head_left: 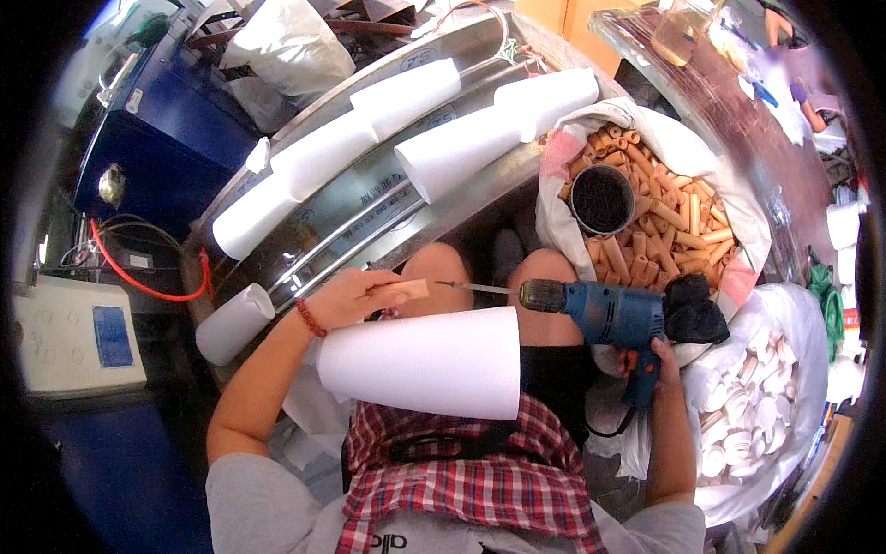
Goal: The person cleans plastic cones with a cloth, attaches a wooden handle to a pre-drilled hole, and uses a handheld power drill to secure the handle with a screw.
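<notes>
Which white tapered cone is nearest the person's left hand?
The cone just below the left hand, its wide end pointing right; the others lie farther off, in or beside the metal trough.

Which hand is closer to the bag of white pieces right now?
Right. The right hand, gripping the blue drill, is just left of the bag; the left hand, holding a short tan tube, is much farther left.

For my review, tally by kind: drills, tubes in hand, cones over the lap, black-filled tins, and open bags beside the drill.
Drill: 1
Tube in hand: 1
Cone over the lap: 1
Tin: 1
Bags: 2
Total: 6
</notes>
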`<state>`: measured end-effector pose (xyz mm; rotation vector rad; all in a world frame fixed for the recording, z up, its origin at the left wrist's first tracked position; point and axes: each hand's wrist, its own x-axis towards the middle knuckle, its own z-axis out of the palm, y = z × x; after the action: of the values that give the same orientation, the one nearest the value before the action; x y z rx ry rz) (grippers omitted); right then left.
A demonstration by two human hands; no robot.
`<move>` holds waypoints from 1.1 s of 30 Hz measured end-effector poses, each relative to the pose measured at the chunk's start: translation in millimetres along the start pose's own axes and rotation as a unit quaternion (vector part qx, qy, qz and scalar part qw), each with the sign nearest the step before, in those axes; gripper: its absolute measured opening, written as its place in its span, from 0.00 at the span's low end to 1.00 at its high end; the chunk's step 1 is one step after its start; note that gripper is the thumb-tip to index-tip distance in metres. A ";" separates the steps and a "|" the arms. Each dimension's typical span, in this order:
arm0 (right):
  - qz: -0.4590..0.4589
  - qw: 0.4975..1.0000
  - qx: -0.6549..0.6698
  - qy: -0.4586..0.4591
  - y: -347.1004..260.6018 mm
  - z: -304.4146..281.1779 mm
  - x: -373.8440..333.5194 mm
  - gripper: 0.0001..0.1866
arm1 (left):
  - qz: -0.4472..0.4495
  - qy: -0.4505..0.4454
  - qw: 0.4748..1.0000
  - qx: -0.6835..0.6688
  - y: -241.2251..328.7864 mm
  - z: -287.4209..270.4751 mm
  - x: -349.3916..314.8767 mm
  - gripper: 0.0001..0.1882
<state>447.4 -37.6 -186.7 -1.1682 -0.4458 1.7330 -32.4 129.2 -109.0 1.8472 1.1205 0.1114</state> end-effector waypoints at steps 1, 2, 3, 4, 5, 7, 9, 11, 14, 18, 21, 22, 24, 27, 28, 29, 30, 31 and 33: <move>0.003 1.000 0.002 0.003 0.6 -0.9 -0.6 0.34 | 0.001 -0.010 1.000 0.002 -2.3 0.4 1.4 0.18; 0.005 1.000 0.003 0.004 -0.1 -0.2 -0.2 0.34 | 0.002 -0.017 1.000 0.006 -4.4 -1.7 1.3 0.19; 0.007 1.000 0.004 0.004 -0.5 0.3 0.0 0.35 | 0.003 -0.024 1.000 0.010 -5.8 -2.6 1.1 0.19; 0.009 1.000 0.004 0.003 -0.5 0.1 0.1 0.35 | 0.009 -0.022 1.000 -0.001 -5.7 -2.2 0.9 0.19; 0.011 1.000 0.003 0.003 -0.6 -0.5 0.4 0.35 | 0.017 -0.020 1.000 -0.012 -4.8 -1.8 1.5 0.18; 0.015 1.000 0.001 0.001 -1.5 -0.2 0.3 0.36 | 0.020 -0.022 0.999 -0.020 -2.5 -2.7 2.0 0.17; 0.017 1.000 -0.001 -0.001 -3.2 2.0 -0.8 0.36 | 0.013 -0.032 0.999 -0.014 0.3 -4.9 4.2 0.15; 0.011 1.000 0.005 0.019 -1.2 2.5 -2.0 0.36 | 0.013 -0.030 0.999 -0.011 -1.7 -3.9 5.3 0.16; 0.004 1.000 0.007 0.025 -1.8 6.3 -3.5 0.36 | 0.008 -0.025 0.999 -0.019 -2.0 -2.7 4.4 0.16; 0.024 0.999 0.003 -0.027 -5.0 1.8 -2.6 0.36 | -0.016 -0.036 0.999 -0.021 2.0 -5.6 2.8 0.17; 0.001 1.000 0.005 -0.011 -1.8 3.6 -1.3 0.35 | 0.024 -0.009 0.999 -0.037 -2.7 0.1 3.4 0.17; 0.004 1.000 0.007 -0.016 -1.8 3.3 -1.0 0.35 | 0.016 -0.017 0.999 -0.032 -1.4 -0.4 2.9 0.17; 0.009 1.000 0.010 -0.023 -3.2 1.3 -1.0 0.35 | 0.004 -0.036 0.999 -0.023 14.3 -4.9 6.0 0.17; 0.020 0.998 0.014 -0.052 -3.1 -7.0 1.4 0.34 | 0.023 -0.046 0.998 -0.021 11.9 -0.3 7.7 0.18; 0.015 0.999 0.013 -0.044 -1.2 -7.9 1.0 0.35 | 0.026 -0.053 0.998 0.000 14.4 -0.2 8.4 0.18; 0.008 0.999 0.010 -0.034 -0.5 -4.4 0.6 0.35 | 0.032 -0.061 0.997 0.021 18.8 -0.3 11.0 0.18; 0.001 1.000 0.007 -0.024 -0.7 -1.9 0.3 0.36 | 0.037 -0.068 0.996 0.042 22.8 -1.0 13.0 0.19; 0.002 1.000 0.012 -0.017 -2.3 -1.3 0.1 0.36 | 0.043 -0.067 0.996 0.039 25.8 -2.2 14.6 0.18; 0.008 1.000 0.028 -0.002 -1.9 0.5 -1.6 0.37 | 0.051 -0.069 0.996 0.035 30.3 -4.9 14.7 0.18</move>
<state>448.1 -38.0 -184.2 -1.1318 -0.3890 1.7518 -6.8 139.0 -88.9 1.9430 0.9462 0.0038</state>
